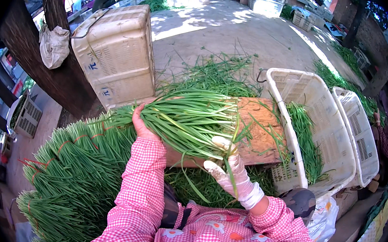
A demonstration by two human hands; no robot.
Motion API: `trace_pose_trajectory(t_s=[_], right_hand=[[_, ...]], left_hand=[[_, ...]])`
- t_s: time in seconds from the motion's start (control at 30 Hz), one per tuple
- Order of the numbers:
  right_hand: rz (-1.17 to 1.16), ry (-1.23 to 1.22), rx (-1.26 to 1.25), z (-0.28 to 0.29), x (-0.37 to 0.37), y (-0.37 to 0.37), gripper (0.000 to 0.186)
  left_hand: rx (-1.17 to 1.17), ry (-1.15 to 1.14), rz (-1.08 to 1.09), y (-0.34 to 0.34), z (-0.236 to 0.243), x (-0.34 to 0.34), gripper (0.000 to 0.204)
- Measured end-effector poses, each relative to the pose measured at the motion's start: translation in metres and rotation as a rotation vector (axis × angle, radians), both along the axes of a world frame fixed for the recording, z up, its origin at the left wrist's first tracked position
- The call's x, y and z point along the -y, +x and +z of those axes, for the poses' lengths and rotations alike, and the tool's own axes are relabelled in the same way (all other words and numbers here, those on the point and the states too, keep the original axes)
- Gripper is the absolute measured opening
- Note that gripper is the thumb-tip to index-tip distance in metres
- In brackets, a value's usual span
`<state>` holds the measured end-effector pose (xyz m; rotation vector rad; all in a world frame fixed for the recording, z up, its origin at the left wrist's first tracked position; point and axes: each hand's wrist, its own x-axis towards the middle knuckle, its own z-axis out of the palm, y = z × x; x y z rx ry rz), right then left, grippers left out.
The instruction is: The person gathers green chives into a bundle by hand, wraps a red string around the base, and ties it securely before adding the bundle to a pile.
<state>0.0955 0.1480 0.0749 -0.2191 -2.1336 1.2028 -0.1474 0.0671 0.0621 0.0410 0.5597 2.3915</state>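
Note:
A loose bunch of garlic chives (189, 120) lies across a wooden board (262, 128), pale stem ends to the right and green leaves to the left. My left hand (145, 124) is bare and closed around the leafy part. At the lower stem ends is my right hand (238, 173), wrapped in a whitish, soiled covering. Its thumb and fingers are spread apart, with a few loose strands lying against them. Tied bundles of chives (75, 170) stand packed at my left, bound with thin red ties.
A tall cream plastic crate (116, 51) stands ahead left, beside a tree trunk (44, 62). To the right, an open white crate (320, 87) holds some chives, with another crate (357, 124) beyond it. Loose green scraps (218, 74) cover the ground past the board.

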Motion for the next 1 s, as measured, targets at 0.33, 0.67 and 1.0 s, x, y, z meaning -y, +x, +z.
trace_pose_trajectory(t_s=[0.33,0.67,1.0], right_hand=[[0.448,-0.153,0.189,0.032,0.01,0.023,0.013],[0.179,-0.76,0.291,0.019,-0.046,0.035,0.036],[0.44,-1.599,0.001,-0.016,-0.016,0.008,0.04]], left_hand=[[0.164,-0.009,0.008,-0.001,-0.007,0.011,0.04],[0.133,0.099,0.022,-0.017,-0.022,0.011,0.02],[0.089,0.069,0.013,-0.011,-0.011,0.013,0.021]])
